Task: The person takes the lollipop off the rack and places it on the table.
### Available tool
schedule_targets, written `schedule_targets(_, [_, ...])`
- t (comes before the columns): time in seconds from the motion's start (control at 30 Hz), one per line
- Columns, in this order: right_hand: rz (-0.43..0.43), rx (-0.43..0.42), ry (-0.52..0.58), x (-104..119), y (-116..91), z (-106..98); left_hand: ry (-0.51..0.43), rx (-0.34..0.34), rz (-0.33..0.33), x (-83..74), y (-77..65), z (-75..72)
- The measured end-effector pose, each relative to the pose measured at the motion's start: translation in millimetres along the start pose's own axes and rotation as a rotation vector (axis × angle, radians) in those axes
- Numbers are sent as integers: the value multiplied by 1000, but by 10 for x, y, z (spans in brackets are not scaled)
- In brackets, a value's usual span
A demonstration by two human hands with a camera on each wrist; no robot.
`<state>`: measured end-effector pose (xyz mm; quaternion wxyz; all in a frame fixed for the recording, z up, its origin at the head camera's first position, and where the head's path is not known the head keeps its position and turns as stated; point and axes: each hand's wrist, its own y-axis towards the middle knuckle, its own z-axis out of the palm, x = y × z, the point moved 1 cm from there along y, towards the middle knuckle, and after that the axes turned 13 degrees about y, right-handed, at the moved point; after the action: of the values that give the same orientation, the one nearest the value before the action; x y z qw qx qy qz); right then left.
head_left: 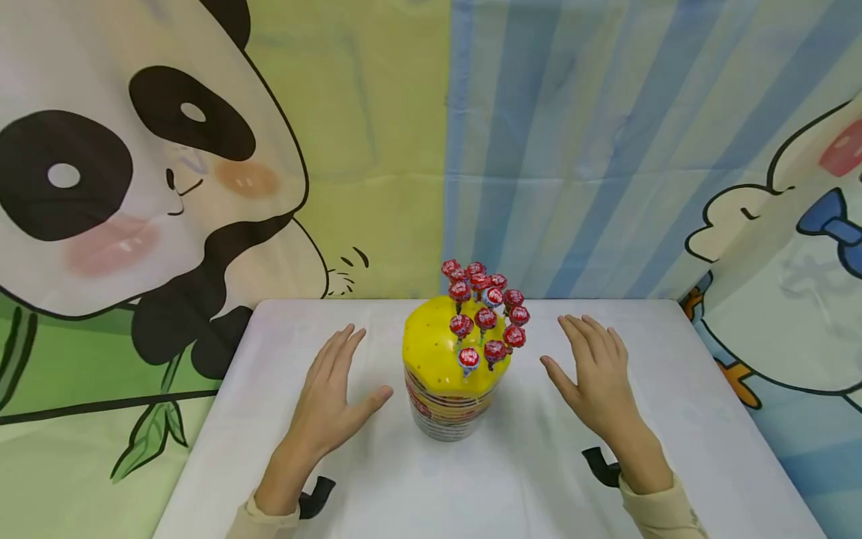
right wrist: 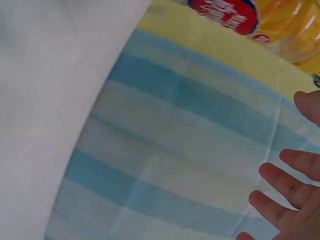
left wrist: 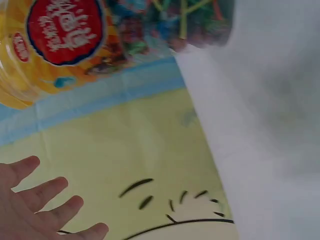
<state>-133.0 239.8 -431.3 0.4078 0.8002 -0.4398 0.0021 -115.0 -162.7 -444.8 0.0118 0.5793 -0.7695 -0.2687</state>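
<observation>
A candy jar [head_left: 450, 419] with a yellow lid [head_left: 431, 337] stands upright on the table. Several lollipops [head_left: 485, 319] in red wrappers stick up from the lid, mostly on its right half. To the left of the jar my left hand [head_left: 330, 397] is held apart from it, fingers straight and thumb pointing toward it. My right hand [head_left: 595, 374] is held the same way on the right side, holding nothing. In the left wrist view the jar's label [left wrist: 66, 30] and the sticks and wrappers [left wrist: 175, 22] inside its clear wall show.
The jar stands on a white table [head_left: 289, 329]. Behind it hangs a cloth backdrop [head_left: 377, 150] with a printed panda on the left and a white cartoon animal on the right. Black straps [head_left: 316, 498] show at both wrists.
</observation>
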Motion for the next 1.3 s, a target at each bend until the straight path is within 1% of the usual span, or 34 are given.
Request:
schedule_targets(0.13, [-64, -58, 37, 154, 143, -31, -68, -30, 58, -142, 105, -114])
schedule_targets(0.23, [-72, -79, 88, 245, 231, -46, -121, -33, 93, -266, 191, -176])
schedule_targets(0.3, [-58, -86, 156, 288, 276, -51, -149, -33, 114, -345, 249, -194])
schedule_targets(0.47, [19, -88, 361, 376, 357, -68, -203, -38, 163, -513, 388, -182])
schedule_targets(0.63, [73, -78, 484, 445, 410, -68, -236, -39, 190, -647, 503, -150])
schedule_targets(0.83, [132, -86, 593, 510, 444, -22, -285, 3, 192, -755, 601, -99])
schedule_targets(0.97, [179, -89, 642, 553, 450, 7, -296, 26, 187, -797, 630, -50])
schedule_targets(1.03, [186, -91, 657, 562, 447, 20, -299, 33, 188, -809, 634, -27])
schedule_targets(1.2, [148, -81, 685, 563, 446, 55, -299, 46, 198, -824, 632, 12])
schedule_targets(1.3, [117, -86, 701, 653, 488, 20, -297, 47, 204, -825, 631, 29])
